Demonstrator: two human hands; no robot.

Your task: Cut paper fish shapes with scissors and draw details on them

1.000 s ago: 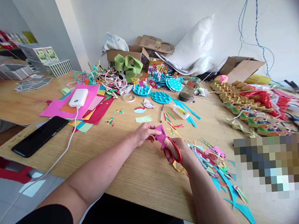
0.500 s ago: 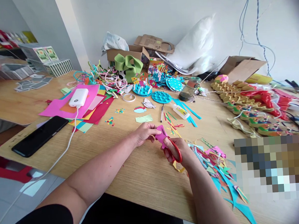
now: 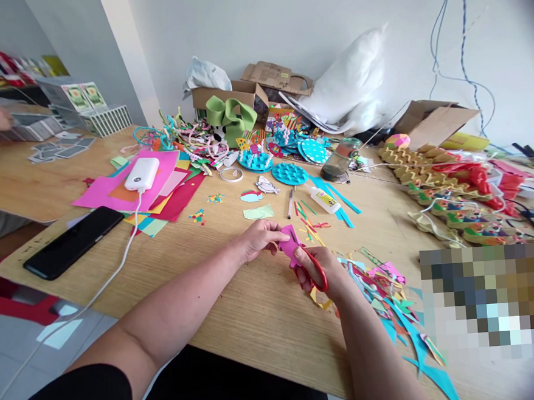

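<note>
Spreading across whole frame: wooden table [image 3: 238, 311], much cluttered. Upper centre, white sack [image 3: 354, 84]; left of centre, pink sheets [image 3: 106, 190], then black phone [image 3: 73, 242]. Lower right, heap of paper scraps [image 3: 383, 289] just beside right wrist. At centre, left hand [image 3: 258, 237] pinching pink paper shape [image 3: 291, 244]; right hand [image 3: 329, 269] closed through red scissors [image 3: 319, 277], blades at shape. Just above, small glue bottle [image 3: 324, 199].

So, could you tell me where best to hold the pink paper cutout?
Pinch the pink paper cutout by its left edge, coming from the left, as the left hand does: it is thin and flat, and the red scissors in the right hand occupy its right side.
</note>
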